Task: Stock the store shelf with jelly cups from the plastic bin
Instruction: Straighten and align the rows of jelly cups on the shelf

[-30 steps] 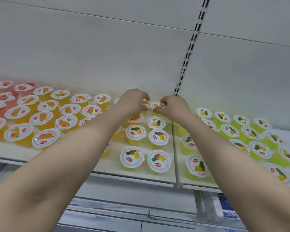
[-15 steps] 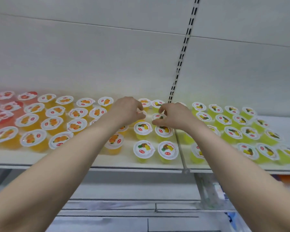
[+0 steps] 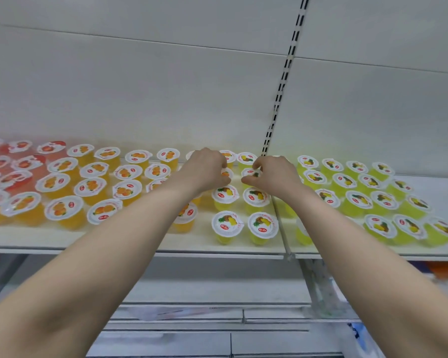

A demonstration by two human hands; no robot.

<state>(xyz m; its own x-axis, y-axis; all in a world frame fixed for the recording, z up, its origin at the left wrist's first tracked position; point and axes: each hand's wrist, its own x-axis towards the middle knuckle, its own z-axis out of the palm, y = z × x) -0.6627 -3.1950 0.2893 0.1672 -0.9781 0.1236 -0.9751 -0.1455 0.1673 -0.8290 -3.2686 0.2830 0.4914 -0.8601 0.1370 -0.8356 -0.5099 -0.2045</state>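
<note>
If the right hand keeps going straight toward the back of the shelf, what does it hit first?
Probably the yellow jelly cup in the back row, just beyond the right hand, whose fingers pinch another cup. Behind it is only the white back panel. Depth is hard to judge here.

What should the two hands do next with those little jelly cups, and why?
Probably set both cups down and let go. The left hand pinches an orange-lidded cup and the right hand a pineapple cup. Both sit in the second row from the back, in line with filled rows on the shelf, so they look nearly placed.
</note>
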